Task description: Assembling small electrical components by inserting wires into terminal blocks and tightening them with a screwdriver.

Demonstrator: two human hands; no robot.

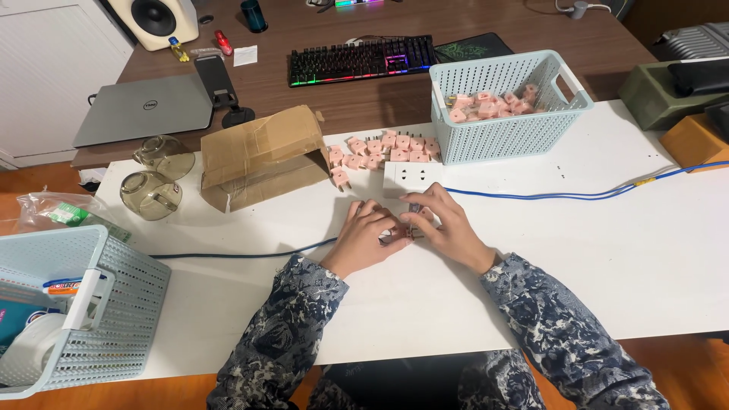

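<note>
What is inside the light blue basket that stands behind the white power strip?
The light blue basket holds a pile of pink plug adapters, seen over its rim and through the wall holes. How deep the pile goes, and what lies beneath it, is hidden.

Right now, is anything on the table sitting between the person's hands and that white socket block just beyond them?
Nothing visible does. The hands meet over a small item directly in front of the white socket block, with bare table between. The pink plugs lie behind it.

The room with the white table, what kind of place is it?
Probably a home office or hobby workroom: a laptop and lit keyboard sit on the brown desk, and baskets hold pink plugs.
</note>
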